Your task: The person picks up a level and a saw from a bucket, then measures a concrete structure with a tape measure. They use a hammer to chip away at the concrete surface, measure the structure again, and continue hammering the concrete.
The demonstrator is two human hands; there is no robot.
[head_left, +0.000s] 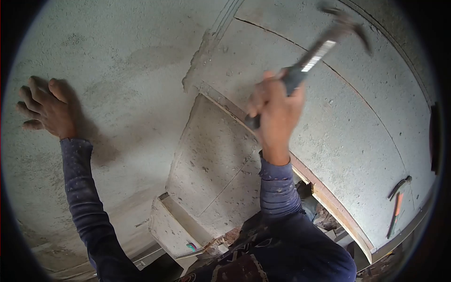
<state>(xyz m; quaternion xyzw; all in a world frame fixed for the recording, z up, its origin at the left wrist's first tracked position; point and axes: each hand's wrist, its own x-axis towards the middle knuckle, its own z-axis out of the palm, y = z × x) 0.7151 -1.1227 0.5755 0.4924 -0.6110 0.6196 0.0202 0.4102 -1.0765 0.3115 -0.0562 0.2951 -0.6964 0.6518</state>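
My right hand (277, 105) is wrapped round the dark grip of a claw hammer (315, 55), raised at the upper right. The hammer's head is blurred by motion, and its shaft has a light, shiny stretch below the head. Off to the left, my left hand (49, 108) lies against the rough grey wall (131, 70) with its fingers spread, holding nothing. Below the right hand runs the edge of a wooden strip (340, 214) bordering a pale, flat concrete slab (347, 122).
A second hammer (397, 211) with an orange and black handle lies on the slab at the right. A thin dark crack (350, 87) crosses the slab. Lower down are a recessed concrete panel (211, 155), a small teal object (191, 246) and rubble (324, 218) beyond the strip.
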